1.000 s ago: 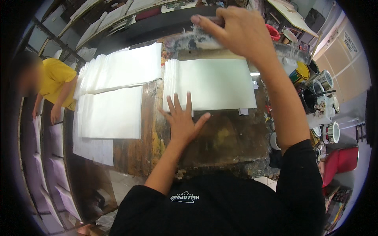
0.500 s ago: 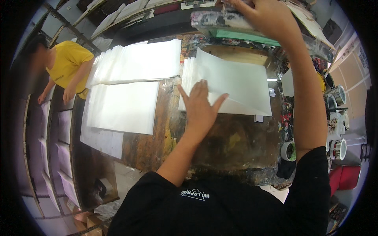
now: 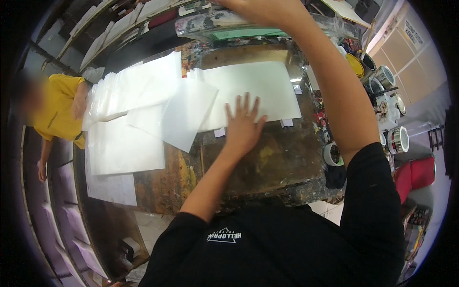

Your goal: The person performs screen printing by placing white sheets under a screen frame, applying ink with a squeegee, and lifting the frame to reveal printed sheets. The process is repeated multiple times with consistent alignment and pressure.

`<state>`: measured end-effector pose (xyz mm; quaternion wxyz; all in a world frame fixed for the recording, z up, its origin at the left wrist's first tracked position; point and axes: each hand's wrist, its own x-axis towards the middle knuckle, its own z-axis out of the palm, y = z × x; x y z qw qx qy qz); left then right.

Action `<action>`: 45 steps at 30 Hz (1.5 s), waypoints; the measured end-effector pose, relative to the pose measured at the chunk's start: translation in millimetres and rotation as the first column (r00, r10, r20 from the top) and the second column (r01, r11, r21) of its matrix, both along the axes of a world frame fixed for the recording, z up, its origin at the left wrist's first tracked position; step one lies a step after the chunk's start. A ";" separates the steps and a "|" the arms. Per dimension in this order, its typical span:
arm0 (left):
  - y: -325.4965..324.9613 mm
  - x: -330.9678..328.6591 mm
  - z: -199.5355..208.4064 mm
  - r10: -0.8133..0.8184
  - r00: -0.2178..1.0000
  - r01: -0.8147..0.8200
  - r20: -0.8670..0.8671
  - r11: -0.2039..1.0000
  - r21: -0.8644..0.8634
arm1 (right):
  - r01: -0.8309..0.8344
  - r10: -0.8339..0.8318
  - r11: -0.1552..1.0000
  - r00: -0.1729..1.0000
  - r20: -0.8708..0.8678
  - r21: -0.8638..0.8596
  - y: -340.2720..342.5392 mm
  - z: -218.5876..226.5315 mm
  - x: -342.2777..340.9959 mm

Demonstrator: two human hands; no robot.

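Note:
My left hand (image 3: 245, 126) is open, its fingers spread flat on the near edge of a smooth white sheet (image 3: 260, 79) that lies on the stained table (image 3: 258, 167). To its left a loose white sheet (image 3: 189, 115) lies askew over two fanned white stacks, the far stack (image 3: 143, 79) and the near stack (image 3: 129, 150). At the top edge my right hand (image 3: 267, 10) is on the upper side of a raised, paint-smeared screen-printing frame (image 3: 210, 23) with a green mesh. Its fingertips are mostly cut off by the picture's edge.
A person in a yellow shirt (image 3: 62, 105) stands at the left beside a drying rack (image 3: 69, 191). Paint cans (image 3: 398, 139) line the right side, with a roll of tape (image 3: 333, 154) at the table edge. A red chair (image 3: 420, 172) stands farther right.
A loose sheet has come off to the left and now overlaps the stacks. My left hand has shifted to the near edge of the sheet on the right. The whole view has turned.

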<state>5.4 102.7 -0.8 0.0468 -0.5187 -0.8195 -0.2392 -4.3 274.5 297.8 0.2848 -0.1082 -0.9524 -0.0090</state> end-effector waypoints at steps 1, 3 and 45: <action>18.4 10.6 -11.4 0.004 0.999 -0.001 0.042 0.997 -0.072 | -0.010 0.010 1.000 1.000 0.004 -0.016 -3.2 4.3 0.8; 35.9 24.5 -23.3 0.068 0.998 -0.069 -0.009 0.987 -0.144 | 0.023 -0.022 0.999 1.000 0.022 -0.042 0.4 3.1 -6.7; -40.8 -43.0 113.5 -0.296 0.595 -0.393 0.748 0.704 0.591 | -0.032 0.030 0.998 0.998 0.049 0.045 -15.7 -71.1 32.7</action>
